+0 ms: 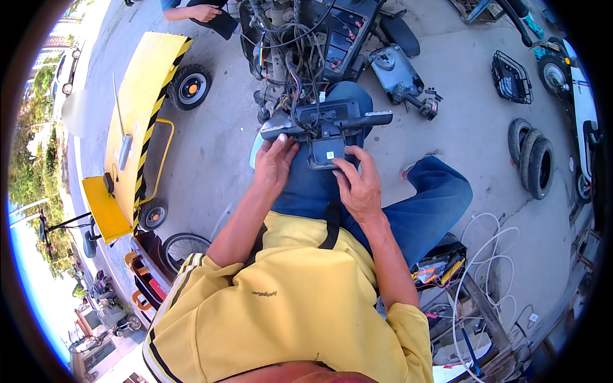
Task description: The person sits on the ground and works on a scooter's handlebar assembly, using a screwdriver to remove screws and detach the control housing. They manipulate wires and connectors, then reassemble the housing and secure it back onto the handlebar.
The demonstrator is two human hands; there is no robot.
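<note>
Over my lap, a black plastic scooter light unit (pixel 327 143) with a long lamp wing on each side is held between both hands. My left hand (pixel 278 158) grips the underside of its left wing, thumb up on the edge. At the lower right corner, my right hand (pixel 361 186) pinches the square lower plate with thumb and fingers. A small pale sticker (pixel 330 155) shows on that plate. Bundled wires (pixel 300 80) run from the unit's far side up into the stripped scooter frame (pixel 281 35).
A yellow flatbed cart (pixel 137 83) with striped edging stands to the left. On the ground at right lie a grey scooter part (pixel 396 71), a black wire basket (pixel 512 78) and several tyres (pixel 540 167). An open toolbox (pixel 440 268) and white hose (pixel 488 255) sit near my right elbow. Another person's hand (pixel 204 13) appears at the top.
</note>
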